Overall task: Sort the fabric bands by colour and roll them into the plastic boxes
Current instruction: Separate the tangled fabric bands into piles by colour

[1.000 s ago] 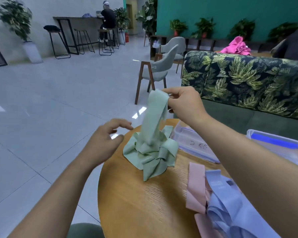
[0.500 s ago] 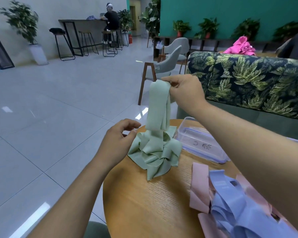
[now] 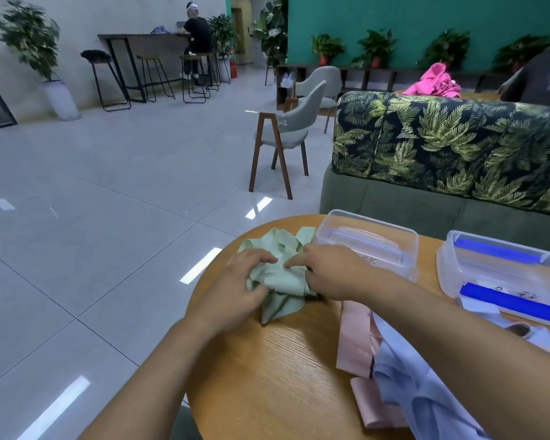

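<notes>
A crumpled heap of pale green fabric band (image 3: 278, 274) lies on the round wooden table (image 3: 277, 373) near its far left edge. My left hand (image 3: 235, 290) grips the heap from the left, fingers curled into the folds. From the right, my right hand (image 3: 327, 271) holds the same heap, its fingertips pinching a fold on top. Pink bands (image 3: 354, 338) and light blue bands (image 3: 407, 382) lie tangled at the table's right. Two clear plastic boxes stand behind: one (image 3: 367, 242) right beside the green heap, another with blue clips (image 3: 502, 274) farther right.
A sofa with a leaf-print back (image 3: 451, 147) stands close behind the table. Grey chairs (image 3: 286, 131) sit on the tiled floor beyond. A person sits at a high counter (image 3: 146, 36) far off at the left. Another person is partly seen at the upper right.
My right hand has come down from holding the green band's end up high to the heap on the table. My left hand has closed in on the heap. The view has tilted down.
</notes>
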The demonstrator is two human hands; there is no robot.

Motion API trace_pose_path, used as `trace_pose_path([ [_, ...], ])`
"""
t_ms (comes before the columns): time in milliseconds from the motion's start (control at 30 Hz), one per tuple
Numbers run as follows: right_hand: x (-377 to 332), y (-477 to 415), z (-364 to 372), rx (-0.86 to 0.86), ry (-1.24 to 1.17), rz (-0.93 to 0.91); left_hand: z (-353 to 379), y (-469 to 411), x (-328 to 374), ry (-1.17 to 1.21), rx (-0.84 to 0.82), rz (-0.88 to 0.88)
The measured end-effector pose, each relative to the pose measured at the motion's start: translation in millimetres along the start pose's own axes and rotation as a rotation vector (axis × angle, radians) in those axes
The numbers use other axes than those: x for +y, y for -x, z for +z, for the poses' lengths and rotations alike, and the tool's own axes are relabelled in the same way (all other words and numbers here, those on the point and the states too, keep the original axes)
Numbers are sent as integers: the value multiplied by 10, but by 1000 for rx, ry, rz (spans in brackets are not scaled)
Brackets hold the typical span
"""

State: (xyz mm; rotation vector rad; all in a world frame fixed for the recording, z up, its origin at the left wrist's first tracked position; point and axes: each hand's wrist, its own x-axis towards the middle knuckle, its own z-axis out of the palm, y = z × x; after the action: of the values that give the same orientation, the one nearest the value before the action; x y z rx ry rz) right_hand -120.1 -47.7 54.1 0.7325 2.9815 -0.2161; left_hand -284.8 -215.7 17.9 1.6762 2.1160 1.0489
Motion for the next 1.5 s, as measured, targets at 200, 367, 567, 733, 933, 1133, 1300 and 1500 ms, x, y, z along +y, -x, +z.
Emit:
trace_pose_path([
  [200, 134, 243, -210, 100, -162, 8, 65, 87, 92, -11, 14, 34],
  [367, 207, 365, -127, 166, -203, 40, 208, 59, 228, -412, -98, 129],
  [567, 366, 509, 18, 353, -305, 137, 76, -261, 385, -309, 126, 169],
  [733, 494, 623, -54, 504, -419, 208, -331, -560, 785, 137, 226, 190],
  [933, 577, 752, -105, 486, -573, 224, -681, -876, 951, 544, 131, -8],
  [1133, 660, 930, 10, 423, -627, 235, -149, -1099, 260, 129, 4, -245],
  [1300, 720, 1073, 83, 424, -601, 253, 126, -1073, -21, -146, 16, -210],
  [1500, 683, 1164, 117, 430, -605, 277, 142, -962, 86, -5, 66, -202],
])
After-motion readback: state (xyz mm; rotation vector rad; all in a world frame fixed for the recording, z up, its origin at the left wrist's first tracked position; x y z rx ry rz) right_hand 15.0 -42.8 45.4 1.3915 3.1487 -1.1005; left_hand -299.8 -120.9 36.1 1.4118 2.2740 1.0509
